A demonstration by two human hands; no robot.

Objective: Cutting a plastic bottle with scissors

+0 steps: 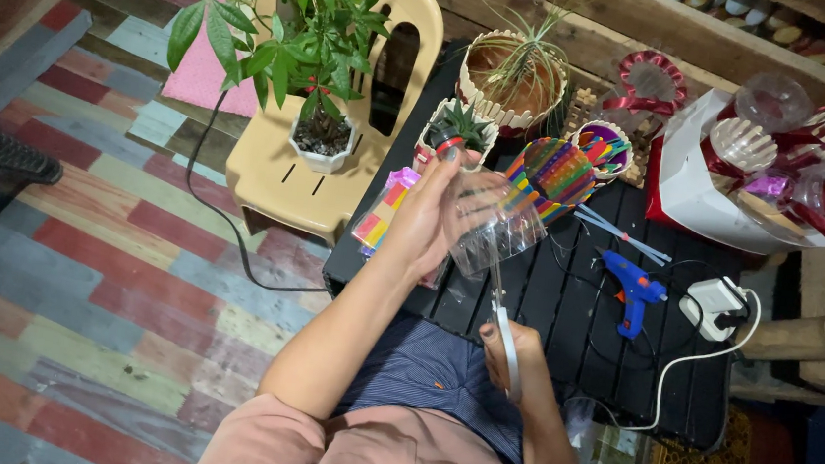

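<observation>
Seen from above, you sit at a low black bench [565,305] with a cut in progress. Your left hand [426,218] is raised over the near edge of the bench, fingers wrapped around a clear plastic bottle piece [497,230], holding it on its side with the open end turned toward your right. Your right hand [501,354] sits lower, close to your lap, closed through the handles of a pair of scissors [504,325]. The blades point up and meet the bottle's lower edge; how far they are parted is too small to tell.

By the look of it, you are partway through trimming or slitting the bottle wall. The next move would call for a steady grip on the thin plastic, which flexes easily, turning the bottle into the blades while keeping your left fingers away from the cutting line.

Beyond the bottle on the bench are a holder of coloured craft sticks [552,175], a small succulent pot [459,132] and a larger stick-walled planter [511,76]. A blue glue gun [631,291] lies to your right beside a white plug adapter [715,303]. A beige plastic chair [326,145] with a leafy potted plant [301,23] stands on the left.
</observation>
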